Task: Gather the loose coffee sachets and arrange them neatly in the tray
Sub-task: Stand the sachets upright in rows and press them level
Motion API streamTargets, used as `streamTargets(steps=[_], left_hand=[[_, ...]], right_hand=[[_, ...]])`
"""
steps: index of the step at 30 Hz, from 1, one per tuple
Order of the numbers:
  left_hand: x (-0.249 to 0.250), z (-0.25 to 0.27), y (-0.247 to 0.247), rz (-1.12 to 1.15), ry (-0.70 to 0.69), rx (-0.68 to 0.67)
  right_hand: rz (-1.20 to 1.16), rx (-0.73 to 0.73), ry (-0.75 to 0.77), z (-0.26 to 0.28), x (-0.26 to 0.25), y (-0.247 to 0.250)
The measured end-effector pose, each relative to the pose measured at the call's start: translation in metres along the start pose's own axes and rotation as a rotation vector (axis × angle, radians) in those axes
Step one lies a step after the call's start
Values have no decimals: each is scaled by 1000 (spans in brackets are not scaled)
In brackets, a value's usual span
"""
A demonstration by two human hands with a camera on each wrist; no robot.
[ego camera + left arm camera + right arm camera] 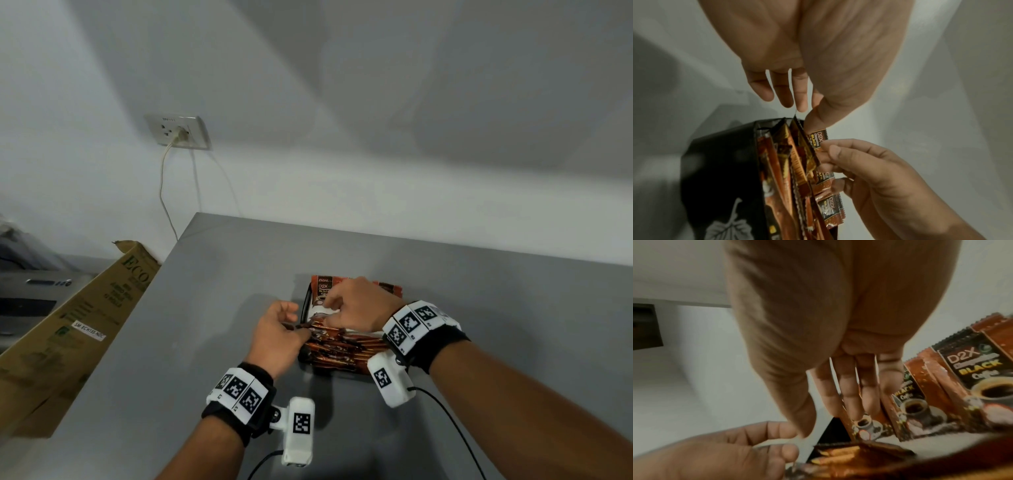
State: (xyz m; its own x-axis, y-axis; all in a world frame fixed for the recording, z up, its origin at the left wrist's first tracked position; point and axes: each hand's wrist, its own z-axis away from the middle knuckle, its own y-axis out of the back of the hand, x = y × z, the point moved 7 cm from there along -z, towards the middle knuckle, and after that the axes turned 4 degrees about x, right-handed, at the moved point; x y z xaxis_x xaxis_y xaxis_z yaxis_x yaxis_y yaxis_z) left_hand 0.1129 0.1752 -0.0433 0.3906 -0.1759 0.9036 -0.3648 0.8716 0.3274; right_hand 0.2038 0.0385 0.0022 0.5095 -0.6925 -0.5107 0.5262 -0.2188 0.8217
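Pinching one orange foil sachet (819, 139) between left hand (807, 48) and right hand (879, 175), we should next seat it squarely in the black plastic tray (719, 162).

The right hand (797, 321) fills the upper middle, its fingers (849, 386) pointing down against the face of one of the sachets (972, 369) leaning in a row at the right, printed "D2X BLACK Coffee" with a cup. Beneath the fingers shows a black corner of the tray (828, 433), and more orange-brown sachets lie blurred along the bottom edge. At lower left the left hand (715, 456) curls its fingers, thumb tip touching those near ones.
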Motion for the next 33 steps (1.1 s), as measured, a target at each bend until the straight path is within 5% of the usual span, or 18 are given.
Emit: streamTargets(steps=[12,33], left_hand=[[0,1,-4,-43,-11,-10],[-1,0,-6,-26,20,-24]], right_hand=[[-60,-23,-61,1,9,-20],[69,230,9,7,13,-6]])
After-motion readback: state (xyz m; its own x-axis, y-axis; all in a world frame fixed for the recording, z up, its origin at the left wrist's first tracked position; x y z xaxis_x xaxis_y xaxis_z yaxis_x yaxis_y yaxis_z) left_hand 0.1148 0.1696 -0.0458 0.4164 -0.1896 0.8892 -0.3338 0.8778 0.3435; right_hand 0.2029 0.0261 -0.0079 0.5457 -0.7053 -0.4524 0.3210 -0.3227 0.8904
